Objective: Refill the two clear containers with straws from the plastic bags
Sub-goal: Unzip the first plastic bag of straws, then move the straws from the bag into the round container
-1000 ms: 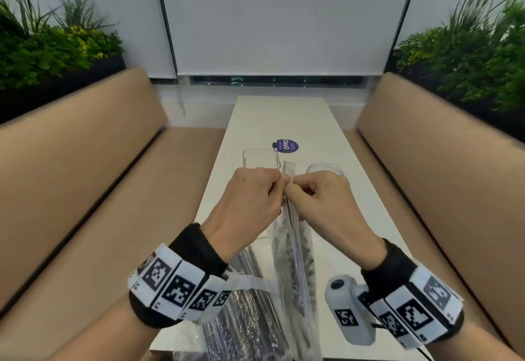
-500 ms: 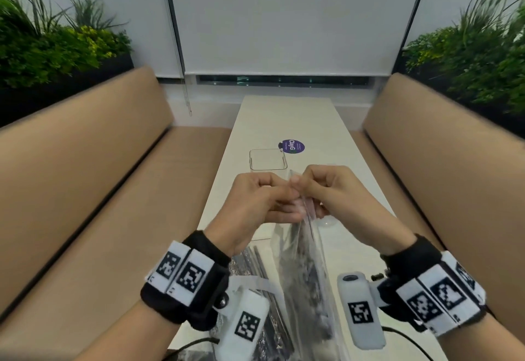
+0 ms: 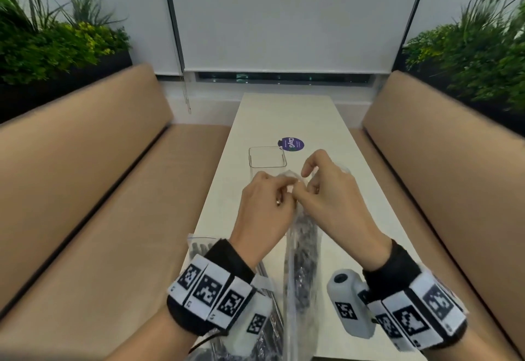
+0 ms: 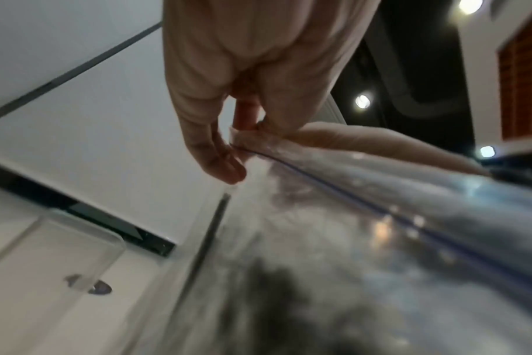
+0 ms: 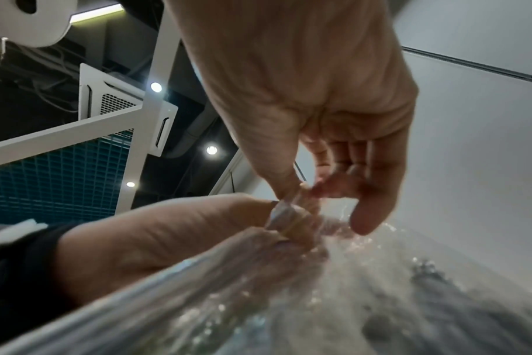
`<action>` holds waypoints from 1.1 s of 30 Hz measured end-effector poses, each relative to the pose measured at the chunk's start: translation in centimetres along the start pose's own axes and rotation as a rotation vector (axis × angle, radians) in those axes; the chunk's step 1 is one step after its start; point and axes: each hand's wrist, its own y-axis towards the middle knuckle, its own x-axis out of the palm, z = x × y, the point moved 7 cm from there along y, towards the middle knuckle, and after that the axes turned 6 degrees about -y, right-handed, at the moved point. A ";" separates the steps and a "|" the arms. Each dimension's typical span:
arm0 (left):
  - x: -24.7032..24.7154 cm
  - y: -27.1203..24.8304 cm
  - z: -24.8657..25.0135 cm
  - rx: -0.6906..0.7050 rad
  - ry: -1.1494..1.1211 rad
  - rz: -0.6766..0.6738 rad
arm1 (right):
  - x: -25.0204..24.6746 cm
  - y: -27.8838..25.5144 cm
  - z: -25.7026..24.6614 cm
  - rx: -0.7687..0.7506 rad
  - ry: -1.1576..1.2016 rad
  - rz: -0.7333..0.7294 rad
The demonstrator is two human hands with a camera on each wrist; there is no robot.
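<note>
A clear plastic bag (image 3: 304,250) of dark straws stands upright over the table between my hands. My left hand (image 3: 279,190) pinches its top edge (image 4: 243,141) from the left. Opposite it, my right hand (image 3: 308,187) pinches the same top edge (image 5: 286,209) with thumb and forefinger, its other fingers lifted. Just beyond my hands stands a square clear container (image 3: 267,157), showing as a clear corner (image 4: 76,242) in the left wrist view. The second clear container is hidden behind my right hand. Another bag of dark straws (image 3: 199,247) lies flat under my left wrist.
The long white table (image 3: 287,116) runs away from me with a round purple sticker (image 3: 291,143) past the container. Tan bench seats (image 3: 85,178) flank it on both sides, with planters of greenery behind them.
My hands have shifted slightly away from me, still holding the bag's top. The right hand's outer fingers have lifted and spread. The square container shows more fully.
</note>
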 end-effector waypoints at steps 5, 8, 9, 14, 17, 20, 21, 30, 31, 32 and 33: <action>0.1 -0.5 -0.9 0.063 0.062 -0.178 | 0.9 0.0 2.0 0.090 -0.240 -0.235; -2.8 -0.7 -4.9 0.130 0.315 -0.247 | -3.9 -0.2 6.3 0.266 -0.319 -0.240; -3.5 -0.9 -6.1 0.098 0.385 -0.299 | -4.7 -0.8 7.4 0.326 -0.286 -0.287; -2.8 -1.5 -5.6 -0.036 0.268 -0.430 | -3.4 -1.6 7.6 0.297 -0.244 -0.293; -1.4 -1.5 -5.4 -0.062 0.125 -0.451 | -1.7 -1.8 7.6 0.254 -0.175 -0.296; -1.0 -1.6 -6.0 -0.046 0.178 -0.479 | -0.6 -2.5 8.1 0.220 -0.265 -0.309; -1.0 -1.8 -6.0 -0.023 0.244 -0.511 | -0.9 -2.6 8.4 0.229 -0.271 -0.262; 2.2 -0.5 -2.6 0.070 -0.017 -0.477 | 2.2 -2.1 6.4 0.113 -0.148 -0.214; 1.6 -0.5 -2.8 0.100 0.048 -0.451 | 1.0 -2.1 6.6 0.091 -0.203 -0.133; 1.0 -0.7 -3.3 0.108 0.120 -0.449 | -0.3 -2.2 6.9 0.084 -0.240 -0.062; 0.3 -0.8 -3.9 0.114 0.193 -0.446 | -1.4 -2.5 7.5 0.083 -0.255 -0.005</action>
